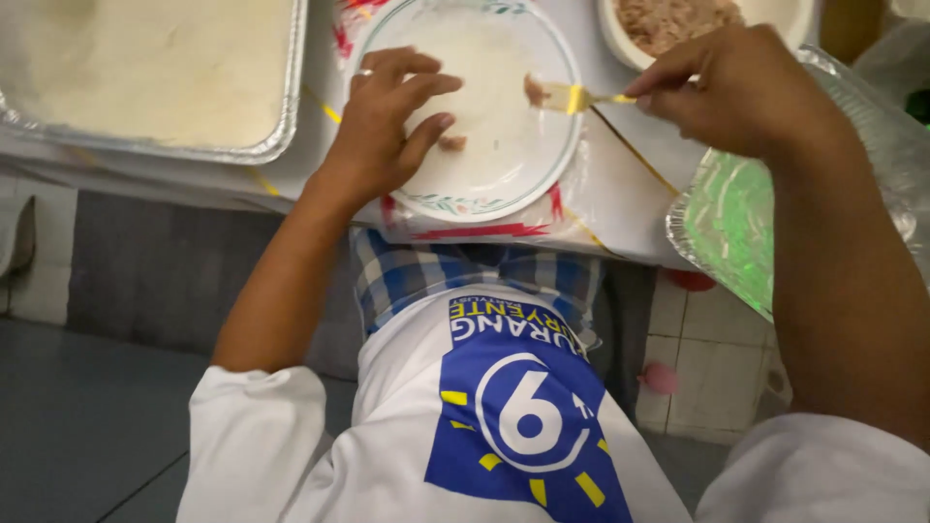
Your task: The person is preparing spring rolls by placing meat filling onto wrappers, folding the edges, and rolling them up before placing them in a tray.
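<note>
- Left hand (383, 121) lies flat on the near-left part of the white plate (504, 160), fingers spread and loosely curled, a ring on one finger. It presses rather than grasps; nothing is closed inside it.
- Right hand (736, 87) is pinched shut on the handle of a yellow plastic fork (581, 98), whose tines reach onto the plate's right side.
- A small bit of food (535, 90) sits at the fork tip; another small piece (450, 142) lies just beside the left fingertips.
- The plate rests on a clear bag with red print (465, 230) close to the table's near edge. Risk: the bag looks slick, so a sideways fork push could slide the plate toward the edge if the left hand eases off.
- The fork looks thin and flexible. Risk: hard scraping could bend it or flick the bit off the plate.
- A bowl of shredded food (678, 19) stands just behind the right hand. Risk: a knuckle or wrist could bump it on a backward pull.
- A foil tray (736, 218) overhangs the table edge under the right forearm. Risk: a dropped elbow could tip it off.
- A large foil pan of pale food (155, 73) sits at left, well apart from both hands; little hazard there.
- Left fingertips are near the loose piece, so they could smear it.
</note>
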